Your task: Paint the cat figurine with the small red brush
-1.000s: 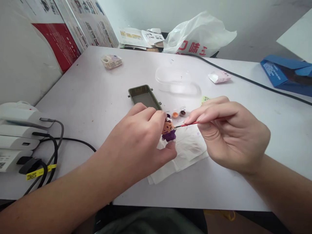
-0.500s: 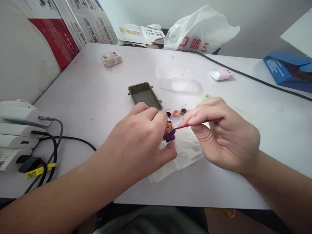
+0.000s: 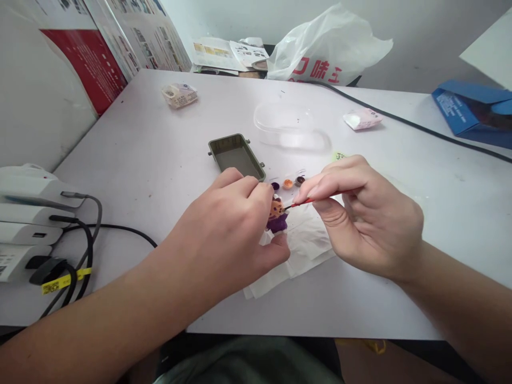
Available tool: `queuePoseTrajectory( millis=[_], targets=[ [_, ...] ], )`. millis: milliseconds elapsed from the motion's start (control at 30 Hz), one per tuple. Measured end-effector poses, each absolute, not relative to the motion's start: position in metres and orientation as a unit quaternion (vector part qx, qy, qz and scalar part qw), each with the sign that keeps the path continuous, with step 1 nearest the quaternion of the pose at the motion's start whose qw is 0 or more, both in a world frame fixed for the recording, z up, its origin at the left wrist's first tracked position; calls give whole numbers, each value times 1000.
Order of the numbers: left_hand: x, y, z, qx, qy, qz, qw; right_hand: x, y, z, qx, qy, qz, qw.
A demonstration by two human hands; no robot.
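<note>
Between the fingers and thumb of my left hand (image 3: 236, 229) is a small figurine (image 3: 277, 221) with an orange face and a purple body; the hand hides its left side. My right hand (image 3: 368, 218) pinches a thin red paintbrush (image 3: 303, 202), whose dark tip touches or nearly touches the right edge of the face. White tissue (image 3: 308, 242) lies under both hands. Just beyond the figurine stand small paint pots: a purple pot (image 3: 275, 186), an orange pot (image 3: 288, 184) and a dark brown pot (image 3: 300, 181).
An olive-green tray (image 3: 238, 154) sits behind my left hand, with a clear plastic container (image 3: 292, 125) farther back. Two crumpled packets (image 3: 180, 96) lie far left and right. White chargers with cables (image 3: 32, 213) crowd the left edge; a black cable (image 3: 400, 117) crosses the back right near a blue box (image 3: 460, 114).
The brush and my right hand have shifted slightly up and left, though the whole view has also drifted a little. Both holds stay the same.
</note>
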State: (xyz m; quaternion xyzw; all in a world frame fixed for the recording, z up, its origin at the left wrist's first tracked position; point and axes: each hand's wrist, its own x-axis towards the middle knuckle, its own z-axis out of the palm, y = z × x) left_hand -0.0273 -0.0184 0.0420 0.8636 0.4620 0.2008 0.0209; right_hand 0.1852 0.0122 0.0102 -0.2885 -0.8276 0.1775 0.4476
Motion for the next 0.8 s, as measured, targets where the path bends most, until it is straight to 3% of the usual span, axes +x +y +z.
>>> queuePoseTrajectory(
  millis=[800],
  targets=[
    [-26,-17,42,865,458,203,35,186,12,10,-281,-826,207,442]
  ],
)
